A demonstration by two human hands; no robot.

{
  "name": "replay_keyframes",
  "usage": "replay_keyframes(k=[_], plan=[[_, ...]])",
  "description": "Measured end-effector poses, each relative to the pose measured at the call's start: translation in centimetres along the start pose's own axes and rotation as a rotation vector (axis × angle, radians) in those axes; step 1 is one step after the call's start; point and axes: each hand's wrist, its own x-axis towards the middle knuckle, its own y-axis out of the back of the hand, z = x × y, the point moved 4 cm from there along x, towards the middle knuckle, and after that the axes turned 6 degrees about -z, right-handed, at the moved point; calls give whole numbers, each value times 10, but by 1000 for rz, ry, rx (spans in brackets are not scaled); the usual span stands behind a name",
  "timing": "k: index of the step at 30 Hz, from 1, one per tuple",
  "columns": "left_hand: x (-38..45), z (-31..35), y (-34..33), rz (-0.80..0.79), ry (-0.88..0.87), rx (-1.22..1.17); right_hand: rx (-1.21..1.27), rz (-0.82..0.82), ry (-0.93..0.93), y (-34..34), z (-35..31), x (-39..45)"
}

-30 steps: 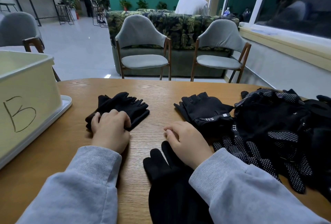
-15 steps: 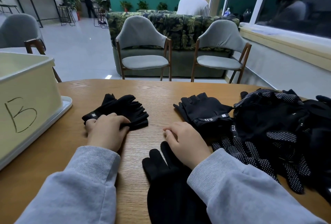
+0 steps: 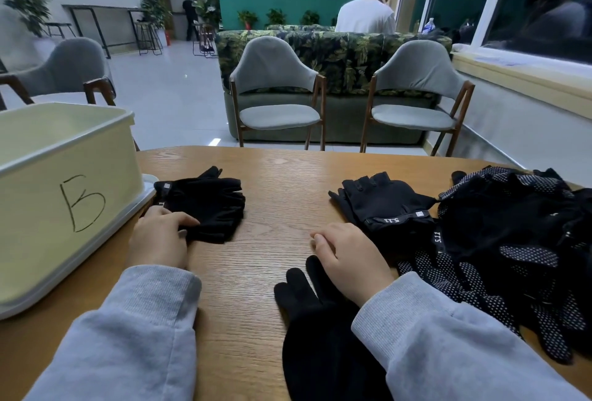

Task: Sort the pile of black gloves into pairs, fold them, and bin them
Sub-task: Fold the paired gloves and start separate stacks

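A: I am looking at the folded pair of black fingerless fabric gloves (image 3: 205, 205). It is lying on the round wooden table (image 3: 282, 195), just beside the pale yellow plastic bin marked "B" (image 3: 64, 189). The left hand (image 3: 160, 240) is pinching its near edge with curled fingers.

B: And the right hand (image 3: 349, 256)?

A: It is resting loosely curled on the table, grasping nothing, partly over a plain black glove (image 3: 320, 330).

B: How much is left?

A: I am judging most of it. One pair is not yet binned, another black strapped pair (image 3: 384, 205) is waiting, and the pile of dotted black gloves (image 3: 519, 246) is still unsorted.
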Motion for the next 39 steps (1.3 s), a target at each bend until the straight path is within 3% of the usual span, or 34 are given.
replay_keyframes(k=[7,13,17,25,31,36,39], plan=[[5,-18,-4,-83,18,-25,-4,3,-8,0,0,0],[3,-14,-15,-269,52,172,-13,3,-19,0,-1,0],[-5,-4,-18,-277,40,173,-59,-22,-21,1,-3,0],[-45,31,-19,-348,-118,-60,-140,-307,-86,20,-17,-1],[-87,67,-24,-391,-286,-108,-121,-368,-68,38,-25,-32],[-119,81,-19,-269,-224,-79,-133,-327,-47,53,-28,-71],[-137,86,-10,-206,-198,-180,-156,-291,-56,56,-27,-100]])
